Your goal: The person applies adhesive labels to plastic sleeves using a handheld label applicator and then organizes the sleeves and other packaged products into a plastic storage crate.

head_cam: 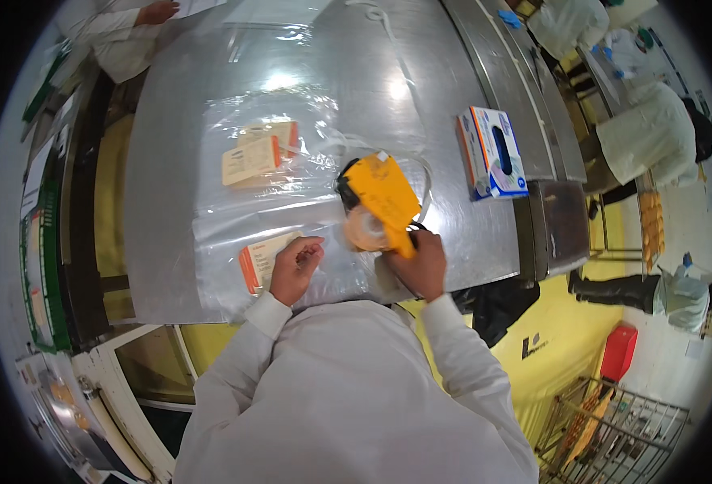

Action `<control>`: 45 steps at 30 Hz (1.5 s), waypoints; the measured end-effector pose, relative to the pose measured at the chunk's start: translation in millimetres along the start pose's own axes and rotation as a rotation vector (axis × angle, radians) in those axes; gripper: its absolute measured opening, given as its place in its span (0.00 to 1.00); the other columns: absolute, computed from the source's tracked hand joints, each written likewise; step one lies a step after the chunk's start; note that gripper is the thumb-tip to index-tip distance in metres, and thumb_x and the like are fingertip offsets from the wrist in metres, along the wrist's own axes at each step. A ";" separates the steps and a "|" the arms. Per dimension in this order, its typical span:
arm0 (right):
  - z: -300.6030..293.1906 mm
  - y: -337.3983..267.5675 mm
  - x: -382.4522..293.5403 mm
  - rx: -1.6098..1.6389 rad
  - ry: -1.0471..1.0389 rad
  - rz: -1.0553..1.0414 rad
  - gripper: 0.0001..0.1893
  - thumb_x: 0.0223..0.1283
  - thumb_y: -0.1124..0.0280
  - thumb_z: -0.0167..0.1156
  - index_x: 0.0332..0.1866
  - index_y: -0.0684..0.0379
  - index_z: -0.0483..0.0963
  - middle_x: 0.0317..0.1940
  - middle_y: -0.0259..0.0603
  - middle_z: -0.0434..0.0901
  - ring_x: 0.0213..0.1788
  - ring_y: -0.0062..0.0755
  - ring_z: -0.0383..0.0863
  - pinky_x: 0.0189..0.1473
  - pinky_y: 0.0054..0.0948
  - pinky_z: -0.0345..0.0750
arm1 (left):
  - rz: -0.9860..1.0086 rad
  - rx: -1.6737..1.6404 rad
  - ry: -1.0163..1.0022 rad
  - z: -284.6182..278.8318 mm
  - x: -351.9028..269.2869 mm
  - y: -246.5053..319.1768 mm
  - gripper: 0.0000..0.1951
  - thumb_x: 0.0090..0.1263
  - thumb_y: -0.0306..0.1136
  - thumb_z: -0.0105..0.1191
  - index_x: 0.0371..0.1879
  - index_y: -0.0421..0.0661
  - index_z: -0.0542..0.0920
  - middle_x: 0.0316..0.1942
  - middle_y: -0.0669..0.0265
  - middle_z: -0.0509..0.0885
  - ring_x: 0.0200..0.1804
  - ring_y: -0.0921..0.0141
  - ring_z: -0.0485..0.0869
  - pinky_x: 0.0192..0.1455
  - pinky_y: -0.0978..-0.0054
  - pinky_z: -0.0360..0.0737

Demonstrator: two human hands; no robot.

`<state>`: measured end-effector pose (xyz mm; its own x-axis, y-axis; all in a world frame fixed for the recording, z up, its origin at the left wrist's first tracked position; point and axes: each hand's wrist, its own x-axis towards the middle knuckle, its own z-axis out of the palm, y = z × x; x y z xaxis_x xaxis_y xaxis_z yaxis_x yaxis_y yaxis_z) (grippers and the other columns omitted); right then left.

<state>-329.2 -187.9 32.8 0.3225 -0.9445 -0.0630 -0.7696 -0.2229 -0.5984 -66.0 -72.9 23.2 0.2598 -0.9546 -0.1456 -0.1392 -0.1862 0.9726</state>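
My right hand (422,263) grips the handle of a yellow label gun (386,190), which has a roll of labels in its lower part. To the left, my left hand (298,266) is partly curled over a printed orange-and-cream card (260,260); whether its fingers touch the card is unclear. Clear plastic bags (223,227) lie spread on the steel table (162,181). Farther up on the plastic are two more such cards (250,160), partly overlapping. A white cord (427,181) runs beside the label gun.
A blue-and-white glove box (492,151) stands at the table's right side. At the upper left, a person (117,36) has a hand near papers. Several people work on the right, near racks of bread (652,224). A wire cage trolley (622,423) stands lower right.
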 end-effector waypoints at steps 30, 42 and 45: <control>-81.8 -36.0 -26.1 0.484 -0.604 -0.154 0.15 0.53 0.68 0.79 0.40 0.62 0.82 0.31 0.41 0.87 0.32 0.36 0.87 0.38 0.32 0.82 | -0.327 -0.676 -0.101 -7.1 11.5 44.7 0.10 0.80 0.33 0.53 0.50 0.42 0.83 0.47 0.66 0.87 0.49 0.74 0.85 0.55 0.73 0.81; -87.5 10.1 -30.3 0.400 -0.641 -0.034 0.20 0.52 0.75 0.76 0.52 0.62 0.83 0.40 0.48 0.89 0.42 0.36 0.89 0.47 0.34 0.81 | -0.365 -0.621 0.108 2.0 24.8 24.1 0.08 0.79 0.32 0.55 0.44 0.40 0.83 0.40 0.66 0.87 0.42 0.74 0.86 0.45 0.75 0.81; -82.0 24.1 -29.1 0.197 -0.410 -0.076 0.19 0.50 0.75 0.77 0.49 0.64 0.83 0.38 0.50 0.88 0.40 0.43 0.89 0.45 0.36 0.81 | -0.370 -0.621 0.226 -9.8 26.9 28.1 0.08 0.79 0.33 0.55 0.44 0.41 0.83 0.39 0.66 0.87 0.41 0.74 0.86 0.43 0.75 0.79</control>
<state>-402.3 -185.6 85.7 0.5962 -0.7446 -0.3004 -0.6285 -0.2000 -0.7517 -53.5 -101.6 48.4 0.3835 -0.7722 -0.5066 0.5417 -0.2562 0.8006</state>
